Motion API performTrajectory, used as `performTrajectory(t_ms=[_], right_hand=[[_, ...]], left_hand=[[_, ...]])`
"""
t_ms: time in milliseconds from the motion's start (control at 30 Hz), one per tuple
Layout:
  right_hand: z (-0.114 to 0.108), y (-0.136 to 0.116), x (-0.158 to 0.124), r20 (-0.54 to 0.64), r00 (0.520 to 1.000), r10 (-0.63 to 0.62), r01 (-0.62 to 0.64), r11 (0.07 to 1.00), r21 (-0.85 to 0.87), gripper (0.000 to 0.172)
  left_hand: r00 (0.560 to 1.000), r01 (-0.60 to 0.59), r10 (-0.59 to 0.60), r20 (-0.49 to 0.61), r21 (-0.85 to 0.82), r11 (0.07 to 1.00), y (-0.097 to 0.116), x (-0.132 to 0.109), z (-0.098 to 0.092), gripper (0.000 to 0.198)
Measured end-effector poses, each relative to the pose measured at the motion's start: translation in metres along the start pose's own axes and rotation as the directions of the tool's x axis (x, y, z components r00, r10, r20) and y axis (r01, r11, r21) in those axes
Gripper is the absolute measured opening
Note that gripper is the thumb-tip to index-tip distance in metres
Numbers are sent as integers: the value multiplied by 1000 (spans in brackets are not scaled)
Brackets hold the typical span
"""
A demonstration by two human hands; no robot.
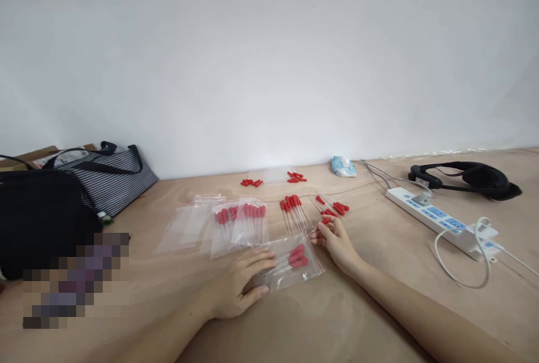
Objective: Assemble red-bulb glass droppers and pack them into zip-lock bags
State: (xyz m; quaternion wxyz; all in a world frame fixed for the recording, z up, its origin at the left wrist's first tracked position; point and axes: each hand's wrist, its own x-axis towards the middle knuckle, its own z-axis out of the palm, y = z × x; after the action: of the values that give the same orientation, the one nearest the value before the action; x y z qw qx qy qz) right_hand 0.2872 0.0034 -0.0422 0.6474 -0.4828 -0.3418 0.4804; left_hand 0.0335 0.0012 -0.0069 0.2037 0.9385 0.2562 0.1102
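Observation:
A clear zip bag point(280, 280) lies before me with several red-bulbed droppers point(298, 256) inside, their stems pointing left. My left hand point(240, 281) rests over the left end of this bag, fingers stretched out flat on it and thumb apart near its lower edge. Just past the bag's right edge, my right hand point(337, 242) pinches a single dropper point(325, 220) by its red bulb, its thin stem pointing down-left toward the bag. Behind the bag is a row of loose droppers point(291, 202), with more loose ones point(340, 207) to the right.
Filled zip bags point(252, 223) and flat bags point(181, 231) lie to the left. Further droppers point(251, 183) are by the wall. A power strip point(438, 220) with cables, a black strapped item point(467, 180) and a blue packet point(343, 166) sit right; a striped bag point(113, 178) stands left.

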Motion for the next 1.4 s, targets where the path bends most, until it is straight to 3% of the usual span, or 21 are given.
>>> performTrajectory(t_ms=[67, 233, 533, 667, 800, 833, 967, 1000, 1067, 1133, 1167, 1233, 1400], right_hand=[[3, 0, -3, 77, 996, 55, -54, 998, -13, 40], [3, -1, -8, 267, 941, 208, -144, 960, -242, 43], [3, 7, -8, 387, 921, 40, 84, 951, -297, 37], [9, 9, -1, 473, 875, 106, 30, 962, -271, 37], [7, 7, 5, 428, 901, 71, 109, 918, -382, 33], [3, 6, 6, 452, 888, 87, 118, 907, -405, 30], [-16, -6, 10, 607, 760, 232, 95, 884, -457, 25], [-20, -9, 14, 607, 758, 236, 104, 876, -471, 25], [-25, -14, 23, 522, 835, 172, 176, 816, -551, 23], [-23, -18, 38, 364, 931, 40, 250, 657, -711, 18], [-20, -20, 46, 293, 956, -27, 256, 565, -784, 15], [-10, -20, 62, 210, 972, -109, 237, 430, -871, 12], [21, -17, 86, 156, 983, -96, 178, 291, -940, 29]], left_hand=[[1000, 6, -6, -10, 3, 1000, -2, -1, 2, 47], [999, 35, -35, -10, 17, 999, -4, -4, 4, 56], [999, 39, -39, -7, 4, 999, -1, -2, 2, 56], [1000, 22, -22, -13, 3, 1000, -2, -2, 3, 56], [1000, 30, -29, -3, 15, 999, -2, -2, 3, 56], [1000, 29, -29, -2, 18, 999, -1, -2, 3, 55], [1000, 21, -21, 4, 40, 999, 0, -3, 2, 47], [1000, 22, -23, 10, 47, 999, 0, -3, 1, 45], [999, 26, -28, 25, 57, 998, 0, -3, 1, 44], [999, 30, -33, 38, 61, 998, -1, -2, 1, 45], [999, 30, -33, 42, 62, 998, -1, -2, 1, 45], [999, 29, -32, 43, 67, 997, -1, -2, 1, 44], [996, 37, -44, 78, 90, 995, 2, -1, 0, 44]])
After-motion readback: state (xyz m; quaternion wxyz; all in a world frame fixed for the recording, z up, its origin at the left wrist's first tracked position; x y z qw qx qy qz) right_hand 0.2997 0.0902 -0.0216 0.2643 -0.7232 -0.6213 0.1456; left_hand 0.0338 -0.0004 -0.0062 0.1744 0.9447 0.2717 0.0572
